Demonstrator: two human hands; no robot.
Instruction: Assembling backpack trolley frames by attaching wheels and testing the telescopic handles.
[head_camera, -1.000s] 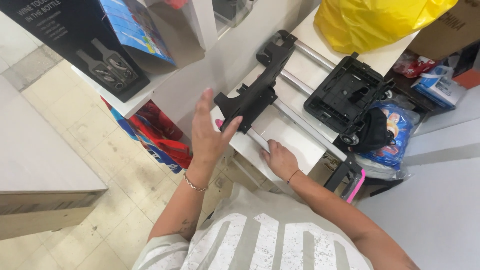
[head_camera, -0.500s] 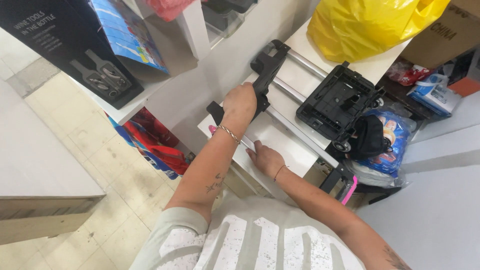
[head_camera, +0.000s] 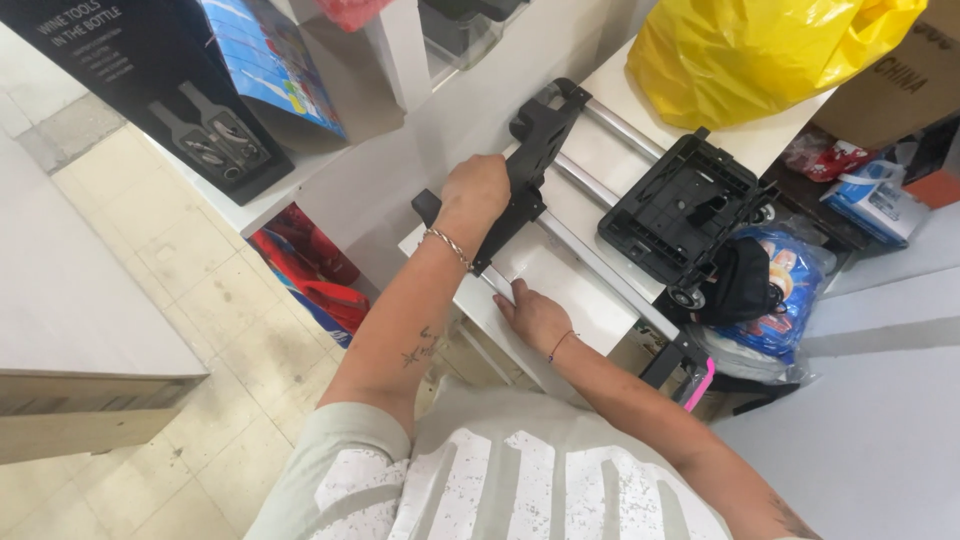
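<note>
White laminate bench (head_camera: 590, 300) runs diagonally through the view, top right to centre. Lying flat along it: a folding hand cart with silver metal rails (head_camera: 600, 270) and black plastic fittings. Its black plastic base plate (head_camera: 680, 205) with small wheels sits at the right end of the rails, near the bench edge.

Big yellow plastic bag (head_camera: 760, 55) sits on the bench beyond the cart, just beside the base plate. Black gift box with bottle-shaped tool pictures (head_camera: 150, 100) stands on a white shelf at upper left, a blue printed carton (head_camera: 270, 60) leaning next to it. Red and blue package (head_camera: 310, 270) is on the floor under that shelf. Clear plastic bag with blue printed contents (head_camera: 790, 300) hangs off the bench's right side, a black cloth item resting on top of it.

Black plastic handle bracket (head_camera: 525, 170) of the cart lies at the left end of the rails. Left hand (head_camera: 475, 190) is on top of it, fingers curled over and closed around the bracket; gold chain bracelet on that wrist. Right hand (head_camera: 535, 315) lies flat on the bench surface, fingers spread and pressed down just beside the near rail, holding nothing; thin cord bracelet on that wrist.
</note>
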